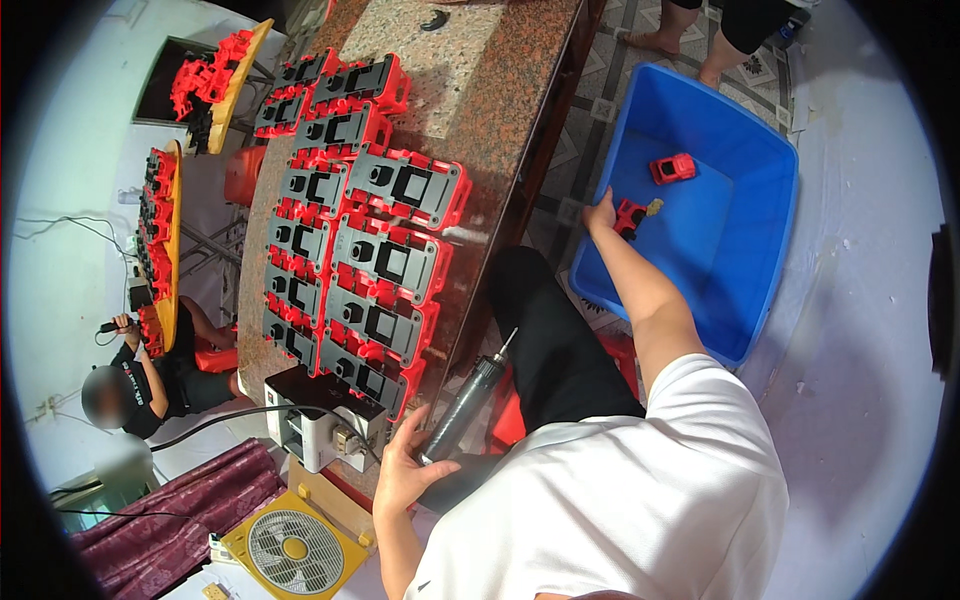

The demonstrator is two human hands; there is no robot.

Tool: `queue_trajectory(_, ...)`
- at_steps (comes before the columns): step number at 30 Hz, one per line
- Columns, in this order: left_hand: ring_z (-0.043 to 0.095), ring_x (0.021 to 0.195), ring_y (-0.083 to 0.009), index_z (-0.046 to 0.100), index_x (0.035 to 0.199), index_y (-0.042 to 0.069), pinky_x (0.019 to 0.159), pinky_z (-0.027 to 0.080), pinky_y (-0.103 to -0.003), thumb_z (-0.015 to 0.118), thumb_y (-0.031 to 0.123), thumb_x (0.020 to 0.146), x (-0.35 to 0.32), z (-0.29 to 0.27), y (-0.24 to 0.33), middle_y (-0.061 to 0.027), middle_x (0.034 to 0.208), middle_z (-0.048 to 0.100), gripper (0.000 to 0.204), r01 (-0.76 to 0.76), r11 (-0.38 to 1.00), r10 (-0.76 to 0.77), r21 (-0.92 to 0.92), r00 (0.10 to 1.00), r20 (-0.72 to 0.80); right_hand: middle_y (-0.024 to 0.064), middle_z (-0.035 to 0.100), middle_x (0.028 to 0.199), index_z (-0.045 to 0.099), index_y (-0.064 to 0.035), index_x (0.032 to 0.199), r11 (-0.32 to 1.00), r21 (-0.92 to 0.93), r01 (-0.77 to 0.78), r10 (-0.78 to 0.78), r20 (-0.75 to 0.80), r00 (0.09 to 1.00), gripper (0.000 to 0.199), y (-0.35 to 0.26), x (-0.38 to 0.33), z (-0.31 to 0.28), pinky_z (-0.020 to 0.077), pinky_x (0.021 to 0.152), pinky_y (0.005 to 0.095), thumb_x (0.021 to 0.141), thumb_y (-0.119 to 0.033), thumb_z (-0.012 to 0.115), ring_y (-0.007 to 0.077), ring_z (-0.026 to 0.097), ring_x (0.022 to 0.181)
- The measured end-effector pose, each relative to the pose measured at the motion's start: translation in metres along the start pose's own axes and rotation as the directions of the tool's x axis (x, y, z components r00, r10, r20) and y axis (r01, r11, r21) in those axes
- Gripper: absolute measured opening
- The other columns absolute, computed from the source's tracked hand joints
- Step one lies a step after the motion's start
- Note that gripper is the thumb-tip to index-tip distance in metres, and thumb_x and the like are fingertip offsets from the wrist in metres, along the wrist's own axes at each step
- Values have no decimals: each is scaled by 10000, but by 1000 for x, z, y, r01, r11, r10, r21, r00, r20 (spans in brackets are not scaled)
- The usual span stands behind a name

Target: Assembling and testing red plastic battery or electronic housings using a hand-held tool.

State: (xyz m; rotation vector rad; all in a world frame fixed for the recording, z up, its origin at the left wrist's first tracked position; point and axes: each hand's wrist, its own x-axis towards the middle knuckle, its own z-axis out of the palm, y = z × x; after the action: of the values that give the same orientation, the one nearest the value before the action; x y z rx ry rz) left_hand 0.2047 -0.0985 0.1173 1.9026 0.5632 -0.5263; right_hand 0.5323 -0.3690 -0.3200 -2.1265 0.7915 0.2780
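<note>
Left hand [400,470] grips the electric screwdriver [465,400], tip angled up-right; right hand [603,213] pinches a red part [630,216]

The desk [480,90] is polished speckled stone, smooth and a little glossy. The blue tub [740,230] and the red-and-grey housings [385,260] look like smooth plastic; the screwdriver [465,400] looks like dark matt plastic with a metal tip.

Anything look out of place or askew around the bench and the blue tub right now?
Nothing looks spilled or broken. The red-and-grey parts lie in overlapping rows on the stone bench. The blue tub holds only two small red pieces; the right hand reaches the nearer one. The left hand holds an electric screwdriver.
</note>
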Motion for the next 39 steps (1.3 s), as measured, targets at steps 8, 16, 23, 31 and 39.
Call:
queue_trajectory(8,650,924,-186,414,1389,33,825,512,-312,831,-28,597,8,11,4,-137,996,675,898,-15,998,12,67,998,56,244,573,1247,195,-34,1477,998,-3,70,-69,160,985,910,-41,11,15,444,992,391,766,-285,703,356,554,1173)
queue_trajectory(16,670,916,-283,548,1232,36,804,500,-353,827,182,631,-8,7,16,-176,971,682,678,-141,914,150,381,989,8,98,664,824,586,-19,997,608,488,626,-623,-195,758,217,-129,-123,-121,504,692,311,881,-192,645,210,643,744)
queue_trajectory(23,639,755,-371,549,1014,32,640,502,-445,813,203,621,-25,18,86,-174,767,642,503,-471,486,407,736,867,287,202,603,1122,549,-16,1190,95,562,822,-774,560,-294,558,-149,-385,-265,461,934,402,731,-248,766,356,577,1084)
queue_trajectory(31,609,1042,-278,613,972,48,945,444,-423,674,85,709,-80,2,91,-110,1096,641,272,-520,-77,996,850,-12,83,125,632,926,513,-36,1118,313,732,605,-937,343,70,418,-186,-409,-255,517,768,347,755,-77,716,256,652,862)
queue_trajectory(39,559,1033,-355,597,1045,14,912,451,-434,619,-3,764,6,-147,14,-162,1033,619,282,-304,529,760,792,584,-284,96,555,843,468,-39,1110,170,985,-34,-937,172,305,248,-221,-403,-254,512,658,336,935,-170,587,186,576,693)
